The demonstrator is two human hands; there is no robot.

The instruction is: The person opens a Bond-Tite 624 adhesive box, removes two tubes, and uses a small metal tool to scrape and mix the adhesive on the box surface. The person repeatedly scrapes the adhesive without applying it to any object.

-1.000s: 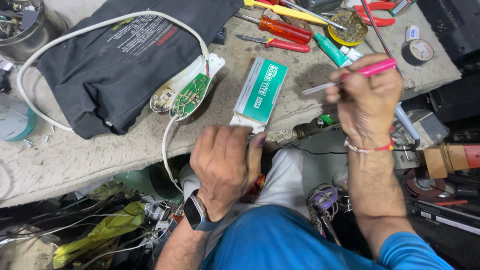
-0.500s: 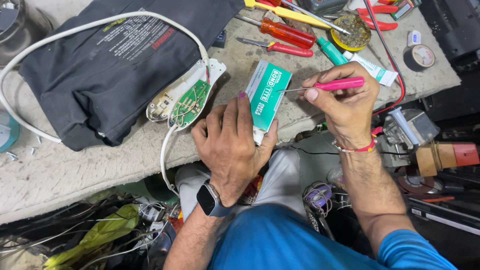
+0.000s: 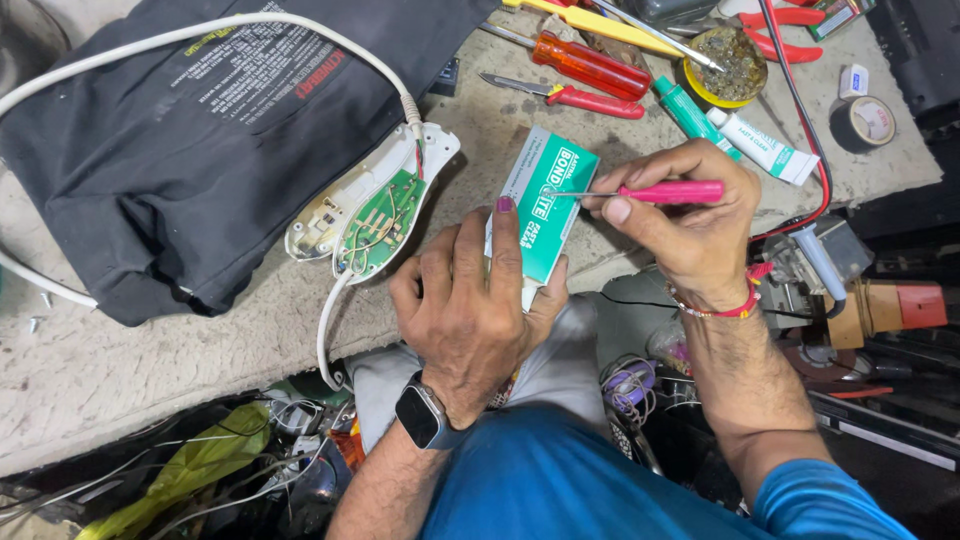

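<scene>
Green box (image 3: pixel 545 200) at table's near edge, long axis running away from person. Left hand (image 3: pixel 475 310) pins its near end, fingers flat on top. Right hand (image 3: pixel 690 220) pinches pink screwdriver (image 3: pixel 650 192), shaft level, tip pointing left onto box.

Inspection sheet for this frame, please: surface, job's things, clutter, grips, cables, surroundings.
Surface: worn pale workbench.
Job's things: green-and-white carton, pink-handled screwdriver.
Clutter: opened white casing with green circuit board, black fabric bag, red screwdrivers, tubes, tape roll.
Grips: left hand pins the carton; right hand holds the screwdriver, tip on the carton.
Cables: white cord; red and black leads.
Surroundings: tangled wires and parts below the bench.
</scene>
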